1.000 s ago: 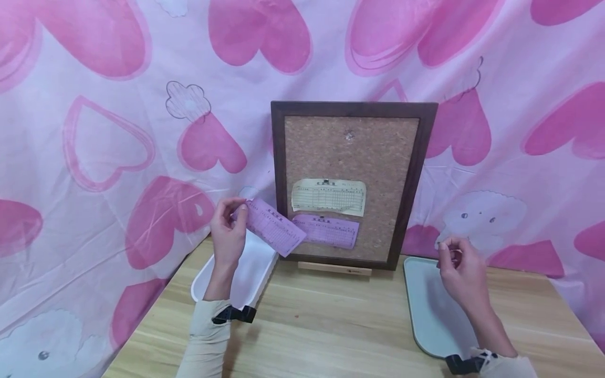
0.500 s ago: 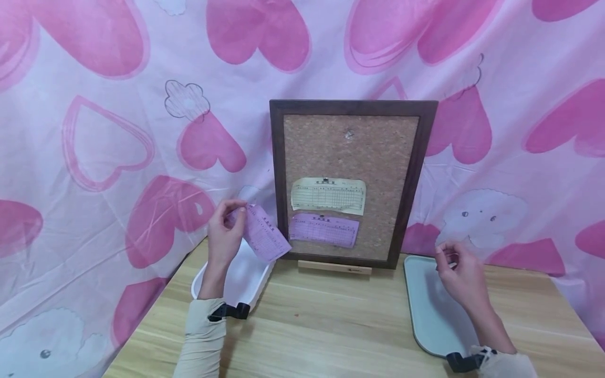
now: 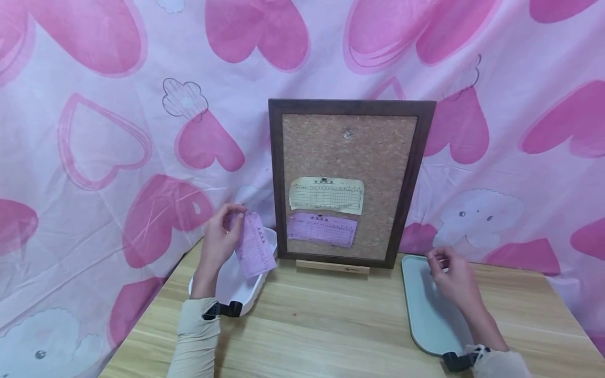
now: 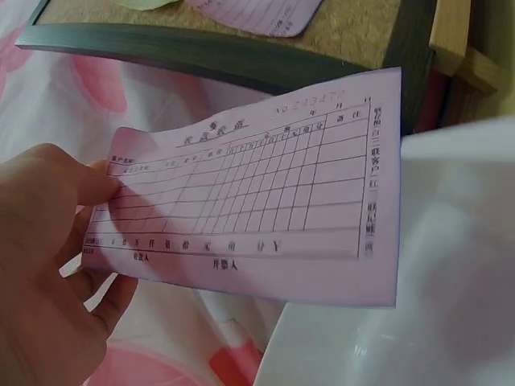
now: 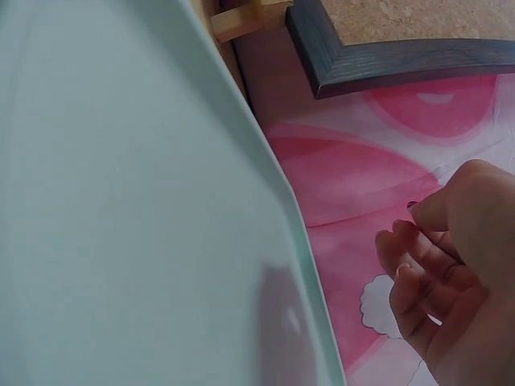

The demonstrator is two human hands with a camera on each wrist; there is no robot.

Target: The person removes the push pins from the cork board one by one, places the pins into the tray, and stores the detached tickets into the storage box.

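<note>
My left hand (image 3: 221,236) pinches a pink receipt slip (image 3: 255,244) at one end, between thumb and fingers. The slip's other end hangs down over the white tray (image 4: 386,338); its printed grid shows in the left wrist view. Above the green tray (image 3: 437,315), my right hand (image 3: 454,273) has its fingers curled. Between its thumb and fingertip sits a small dark thing (image 5: 412,206), too small to name. On the cork board (image 3: 378,157), a yellow slip (image 3: 326,196) hangs above another pink slip (image 3: 322,230), each with a small dark fastener at its top edge.
The dark-framed board leans on a wooden stand (image 3: 332,266) at the back of the wooden table (image 3: 321,325). A small shiny spot (image 3: 347,134) shows high on the cork. Behind everything hangs a pink heart-patterned cloth (image 3: 113,142).
My left hand has drawn the pink slip left and down, away from the board, and the slip now hangs steeper over the white tray. My right hand has sunk slightly and shifted left.
</note>
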